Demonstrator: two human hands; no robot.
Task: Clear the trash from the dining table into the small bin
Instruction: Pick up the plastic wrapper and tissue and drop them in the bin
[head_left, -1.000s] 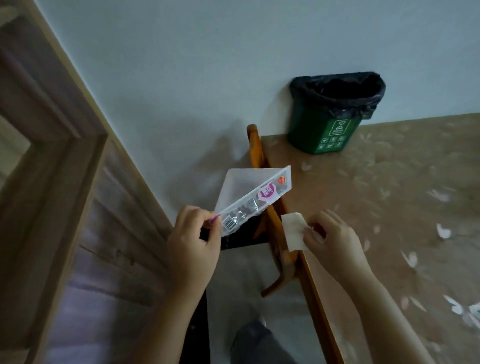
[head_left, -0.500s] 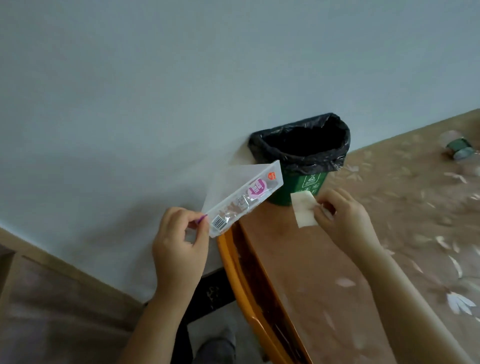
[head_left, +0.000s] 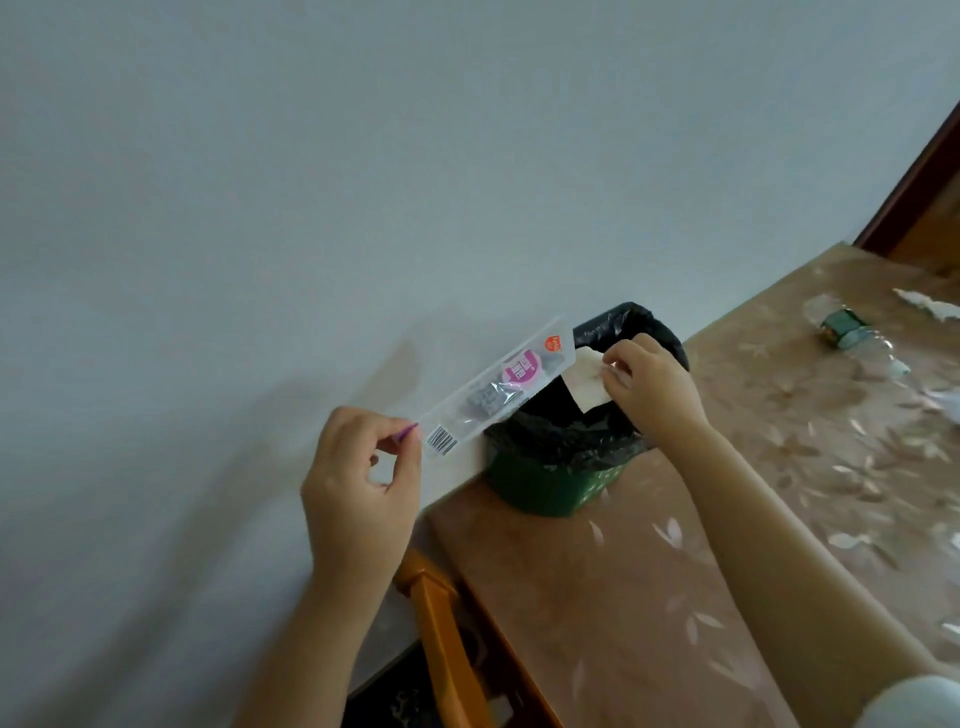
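A small green bin (head_left: 550, 486) lined with a black bag stands on the dining table (head_left: 649, 597) against the wall. My left hand (head_left: 358, 483) pinches the lower end of a clear plastic wrapper (head_left: 498, 389) with a pink label and a barcode; its far end reaches over the bin's left rim. My right hand (head_left: 649, 387) pinches a small white paper scrap (head_left: 587, 384) right above the bin's opening.
A crushed clear plastic bottle (head_left: 852, 332) with a green label lies on the table at the far right, next to a white scrap (head_left: 930, 306). An orange wooden chair back (head_left: 441, 639) stands at the table's left edge. A white rounded object (head_left: 914, 706) shows at the bottom right corner.
Both hands moved forward to the bin: the paper scrap went from in front of it to above its opening, and the wrapper's tip now overlaps the rim. The view swung right.
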